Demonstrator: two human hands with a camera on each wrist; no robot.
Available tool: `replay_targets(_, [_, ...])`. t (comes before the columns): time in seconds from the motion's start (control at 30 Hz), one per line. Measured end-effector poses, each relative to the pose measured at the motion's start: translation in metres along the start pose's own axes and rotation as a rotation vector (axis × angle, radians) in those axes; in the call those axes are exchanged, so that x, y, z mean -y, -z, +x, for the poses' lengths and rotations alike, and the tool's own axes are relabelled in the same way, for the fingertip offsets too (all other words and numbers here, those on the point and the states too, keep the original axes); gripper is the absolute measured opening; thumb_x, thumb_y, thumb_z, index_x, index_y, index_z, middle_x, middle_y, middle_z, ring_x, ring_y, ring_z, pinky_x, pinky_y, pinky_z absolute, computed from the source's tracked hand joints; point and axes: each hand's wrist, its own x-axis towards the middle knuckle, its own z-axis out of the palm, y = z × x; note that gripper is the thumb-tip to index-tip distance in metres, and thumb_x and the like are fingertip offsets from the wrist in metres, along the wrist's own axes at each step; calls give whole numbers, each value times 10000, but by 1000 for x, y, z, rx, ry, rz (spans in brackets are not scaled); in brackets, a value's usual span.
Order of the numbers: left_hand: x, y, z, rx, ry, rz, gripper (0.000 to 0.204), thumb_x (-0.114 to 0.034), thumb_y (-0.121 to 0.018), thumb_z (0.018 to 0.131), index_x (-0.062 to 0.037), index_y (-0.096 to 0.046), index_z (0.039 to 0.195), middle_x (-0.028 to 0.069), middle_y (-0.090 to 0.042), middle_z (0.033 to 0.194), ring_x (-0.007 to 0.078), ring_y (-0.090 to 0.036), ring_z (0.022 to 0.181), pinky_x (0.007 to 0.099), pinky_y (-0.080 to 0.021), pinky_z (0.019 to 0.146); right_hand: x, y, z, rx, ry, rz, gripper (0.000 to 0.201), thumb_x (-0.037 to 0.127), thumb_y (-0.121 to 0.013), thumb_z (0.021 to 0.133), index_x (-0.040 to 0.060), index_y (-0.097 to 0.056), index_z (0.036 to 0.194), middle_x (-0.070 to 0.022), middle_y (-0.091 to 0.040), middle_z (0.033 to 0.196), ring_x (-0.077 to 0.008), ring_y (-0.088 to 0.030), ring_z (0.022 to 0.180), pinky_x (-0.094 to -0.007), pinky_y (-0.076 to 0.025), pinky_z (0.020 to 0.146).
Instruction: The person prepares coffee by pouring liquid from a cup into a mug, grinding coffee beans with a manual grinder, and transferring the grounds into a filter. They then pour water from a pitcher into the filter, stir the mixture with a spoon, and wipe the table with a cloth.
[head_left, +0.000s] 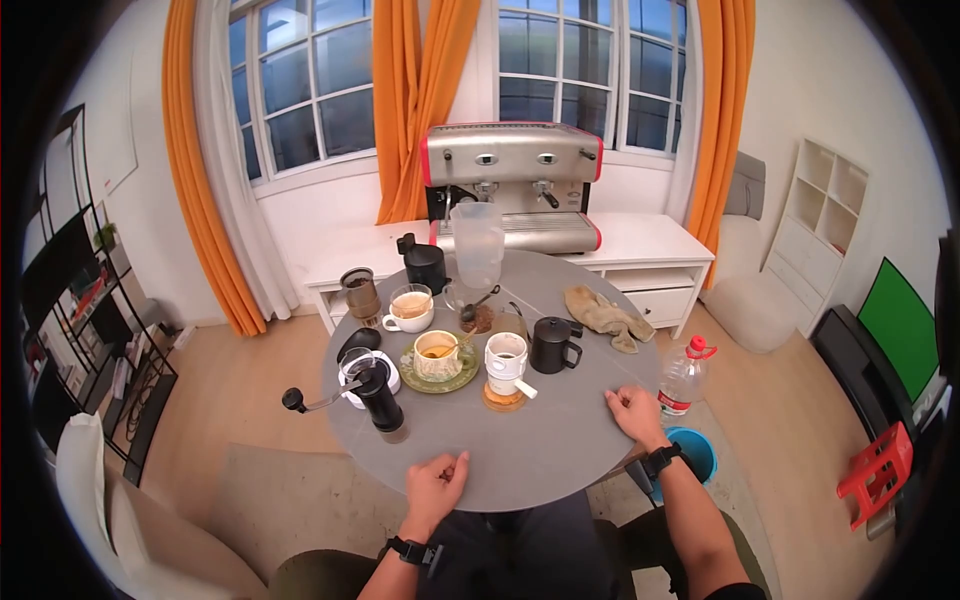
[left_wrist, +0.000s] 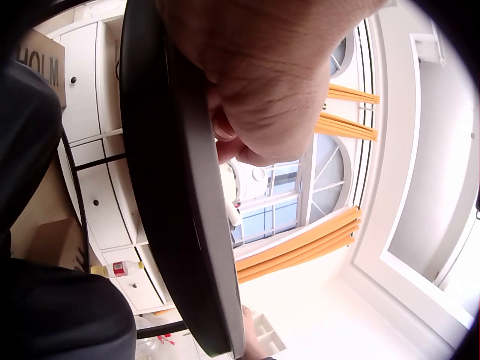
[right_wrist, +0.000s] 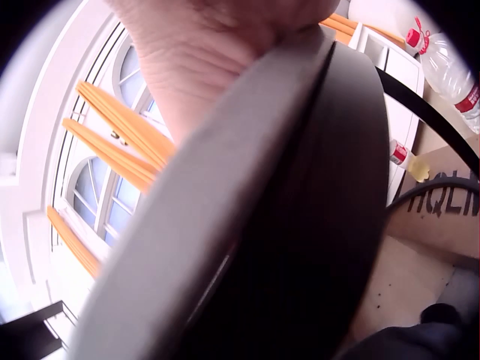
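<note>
My left hand (head_left: 436,488) rests at the near edge of the round grey table (head_left: 560,450), its fingers loosely curled with nothing showing in them. On the right side of the tabletop lies my right hand (head_left: 637,414), likewise loosely curled. Both wrist views show a hand over the table's rim, most fingers hidden. Nearest the left hand stands a black hand grinder (head_left: 380,398) with a crank. In the middle, a white cup (head_left: 505,352) sits on a wooden coaster (head_left: 503,400), beside a black pitcher (head_left: 553,345). A patterned cup (head_left: 440,362) stands on a green plate (head_left: 462,378).
Farther back are a cup with a paper filter (head_left: 409,310), a black kettle (head_left: 424,268), a clear plastic jug (head_left: 478,245) and a crumpled cloth (head_left: 608,316). An espresso machine (head_left: 512,185) stands behind. A red-capped bottle (head_left: 683,380) and blue bucket (head_left: 697,452) are at right.
</note>
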Motion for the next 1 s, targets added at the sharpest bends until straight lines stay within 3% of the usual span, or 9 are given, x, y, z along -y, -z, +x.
replay_targets(0.33, [-7,2,0,27,-5,44,401,-209,-771,948,-6,-592,652,131,-544,544,284,-526,448,371,-417,477,6,-4,-4,-38,-3,-42,371,304,-688,954,29,-613,717,-188,-658,765,-411,-649,818,-532,-493,710])
replay_targets(0.8, [-4,1,0,1,-37,21,383,-163,-786,930,-34,-578,636,106,-574,554,270,-557,441,359,-423,459,7,-3,1,-30,22,-59,371,252,-700,939,7,-567,694,-193,-610,725,-409,-614,759,-510,-468,673])
replay_targets(0.9, [-5,1,0,-12,-47,2,407,-118,-788,928,-3,-539,627,113,-528,543,221,-487,429,324,-395,458,7,-5,1,-45,30,-51,392,249,-709,940,-10,-559,687,-201,-593,701,-404,-587,703,-494,-450,639])
replay_targets(1.0, [-5,0,1,-18,-59,-14,401,-114,-787,927,-9,-541,627,109,-537,545,222,-495,426,324,-394,452,6,-6,1,-64,39,-46,402,243,-716,938,-20,-553,682,-207,-581,683,-401,-568,664,-488,-435,614])
